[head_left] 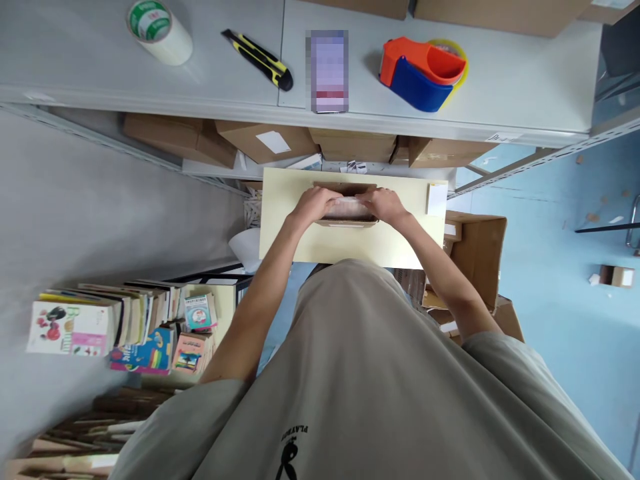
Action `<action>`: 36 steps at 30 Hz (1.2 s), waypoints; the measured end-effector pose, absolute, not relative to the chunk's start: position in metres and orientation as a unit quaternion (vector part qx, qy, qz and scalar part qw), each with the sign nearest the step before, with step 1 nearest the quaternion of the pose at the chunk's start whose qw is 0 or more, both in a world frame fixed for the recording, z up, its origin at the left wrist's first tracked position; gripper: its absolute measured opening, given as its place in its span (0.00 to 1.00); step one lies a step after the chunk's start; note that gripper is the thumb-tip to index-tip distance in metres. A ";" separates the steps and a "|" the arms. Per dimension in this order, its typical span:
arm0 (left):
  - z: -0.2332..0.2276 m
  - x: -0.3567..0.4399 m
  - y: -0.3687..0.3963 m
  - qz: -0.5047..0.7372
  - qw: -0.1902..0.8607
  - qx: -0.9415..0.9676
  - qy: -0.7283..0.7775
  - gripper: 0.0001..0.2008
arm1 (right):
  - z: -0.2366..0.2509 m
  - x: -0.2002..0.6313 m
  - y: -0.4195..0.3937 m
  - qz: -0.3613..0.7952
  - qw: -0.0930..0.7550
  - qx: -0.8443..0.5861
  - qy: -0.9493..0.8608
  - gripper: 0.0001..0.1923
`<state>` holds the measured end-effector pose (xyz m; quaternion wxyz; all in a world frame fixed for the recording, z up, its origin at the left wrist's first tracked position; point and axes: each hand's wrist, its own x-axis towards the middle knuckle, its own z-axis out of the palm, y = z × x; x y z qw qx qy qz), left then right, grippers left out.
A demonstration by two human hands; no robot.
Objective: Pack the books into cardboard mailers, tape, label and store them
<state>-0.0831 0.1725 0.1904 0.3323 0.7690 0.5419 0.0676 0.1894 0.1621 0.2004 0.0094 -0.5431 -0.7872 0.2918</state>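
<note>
An open cardboard box [370, 222] sits on a pale yellow board [285, 233] in front of my body. Inside its opening lies a whitish bundle [351, 209], seemingly wrapped in clear plastic; what is under the wrapping I cannot make out. My left hand [315, 204] grips the bundle's left end, its fingers closed over the top edge. At the other end my right hand [384, 204] grips it the same way. Both hands rest over the box's short sides, and their fingertips are partly hidden.
On the grey shelf beyond lie a tape roll [163, 37], a utility knife [257, 60], a phone [329, 72] and an orange-blue tape dispenser [423, 73]. Cardboard boxes [350, 143] fill the lower shelf. Books [70, 327] are stacked at left; an open carton [483, 257] stands at right.
</note>
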 end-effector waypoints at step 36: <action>0.120 -0.100 0.068 0.261 0.412 0.618 0.617 0.32 | 0.106 0.214 0.084 0.393 0.208 -0.590 -0.674 0.43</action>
